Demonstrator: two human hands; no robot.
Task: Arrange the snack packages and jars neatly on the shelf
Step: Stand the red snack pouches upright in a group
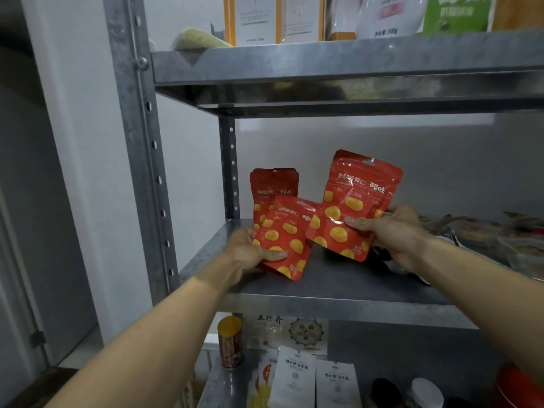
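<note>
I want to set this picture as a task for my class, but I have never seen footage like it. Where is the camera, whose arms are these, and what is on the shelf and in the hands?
There is no machine here. A person wears one wide-angle camera on the head, so you look along their own bare arms at a metal rack. The left hand grips a red pouch printed with yellow pieces, low over the middle shelf. The right hand pinches a matching pouch, held higher and tilted. A third such pouch stands upright behind, near the back left post. At the shelf's right end lie blurred packets. Below are white sachets and a yellow-lidded jar.
</note>
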